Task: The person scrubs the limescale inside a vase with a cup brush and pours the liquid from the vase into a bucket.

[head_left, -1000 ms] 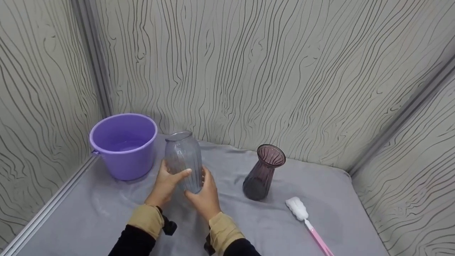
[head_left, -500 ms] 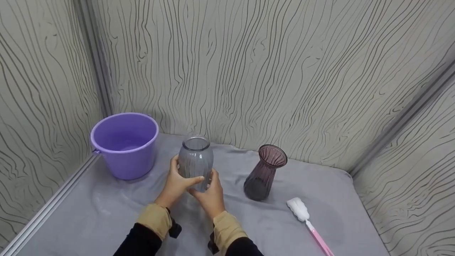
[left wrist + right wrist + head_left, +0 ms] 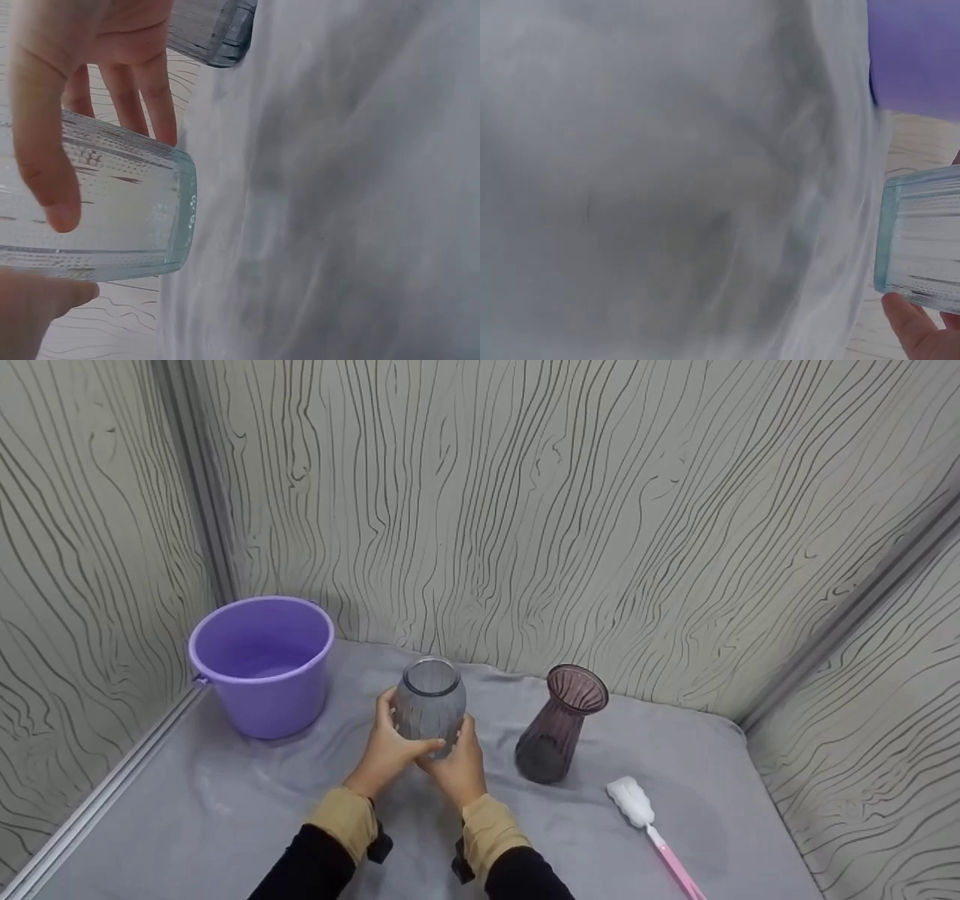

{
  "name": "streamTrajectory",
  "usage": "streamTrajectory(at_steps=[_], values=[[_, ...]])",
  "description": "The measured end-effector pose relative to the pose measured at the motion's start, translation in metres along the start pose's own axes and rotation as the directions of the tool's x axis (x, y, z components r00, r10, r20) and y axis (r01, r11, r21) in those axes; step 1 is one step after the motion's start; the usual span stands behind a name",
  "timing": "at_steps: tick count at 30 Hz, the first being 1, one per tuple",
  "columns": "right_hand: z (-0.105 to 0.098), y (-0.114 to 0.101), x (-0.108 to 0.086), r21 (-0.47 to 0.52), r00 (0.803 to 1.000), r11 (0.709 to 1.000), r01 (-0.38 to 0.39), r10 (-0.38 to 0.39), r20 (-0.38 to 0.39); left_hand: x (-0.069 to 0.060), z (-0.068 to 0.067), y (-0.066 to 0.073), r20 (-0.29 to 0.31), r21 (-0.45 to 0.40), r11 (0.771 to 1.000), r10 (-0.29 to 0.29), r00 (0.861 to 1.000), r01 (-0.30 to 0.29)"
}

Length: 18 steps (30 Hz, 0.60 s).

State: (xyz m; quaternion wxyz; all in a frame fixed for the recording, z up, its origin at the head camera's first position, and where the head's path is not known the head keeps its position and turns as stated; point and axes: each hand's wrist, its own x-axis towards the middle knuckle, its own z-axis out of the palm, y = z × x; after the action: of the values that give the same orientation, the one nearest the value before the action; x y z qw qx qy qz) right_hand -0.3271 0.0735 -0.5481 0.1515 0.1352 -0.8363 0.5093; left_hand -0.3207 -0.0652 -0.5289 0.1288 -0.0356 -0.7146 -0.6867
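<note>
Both hands hold a clear, bluish ribbed glass vase point(image 3: 431, 709), its mouth facing up and tilted slightly toward me. My left hand point(image 3: 386, 754) grips its left side, the thumb lying across the front. On the right and lower down, my right hand point(image 3: 459, 769) holds it with its thumb near the base. The thick glass base point(image 3: 184, 214) shows in the left wrist view and appears raised off the grey cloth. Fingers behind the vase are partly hidden. To the right stands a purple flared glass vase point(image 3: 555, 727), untouched.
A purple bucket point(image 3: 274, 709) stands at the back left. At the right lies a brush with a white head point(image 3: 630, 801) and pink handle point(image 3: 677, 871). Grey cloth point(image 3: 225, 825) covers the table, and patterned panels point(image 3: 480, 510) enclose it at the back and sides.
The clear vase, held in both hands, has moved right, away from the bucket, and a little nearer to me. Its mouth, leaning left before, now faces up toward me.
</note>
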Motion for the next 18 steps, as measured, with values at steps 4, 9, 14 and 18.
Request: streamTrajectory(at_steps=[4,9,14,18], values=[[-0.002,0.006,0.004,-0.005,1.000,1.000,-0.009,0.009,-0.009,0.000,0.003,-0.002,0.019,0.024,1.000,0.000,1.000,0.000],[-0.002,0.011,0.008,0.021,0.999,1.000,-0.010,0.011,-0.045,0.003,0.009,-0.006,0.028,0.020,1.000,0.006,1.000,-0.007],[-0.001,0.017,0.012,0.008,0.996,1.000,0.022,-0.021,-0.087,0.005,0.016,-0.011,0.037,-0.022,1.000,0.017,0.999,-0.017],[0.001,0.020,0.013,0.006,0.992,1.000,0.010,-0.009,-0.124,0.006,0.020,-0.014,0.030,-0.021,0.999,0.041,0.999,-0.041]])
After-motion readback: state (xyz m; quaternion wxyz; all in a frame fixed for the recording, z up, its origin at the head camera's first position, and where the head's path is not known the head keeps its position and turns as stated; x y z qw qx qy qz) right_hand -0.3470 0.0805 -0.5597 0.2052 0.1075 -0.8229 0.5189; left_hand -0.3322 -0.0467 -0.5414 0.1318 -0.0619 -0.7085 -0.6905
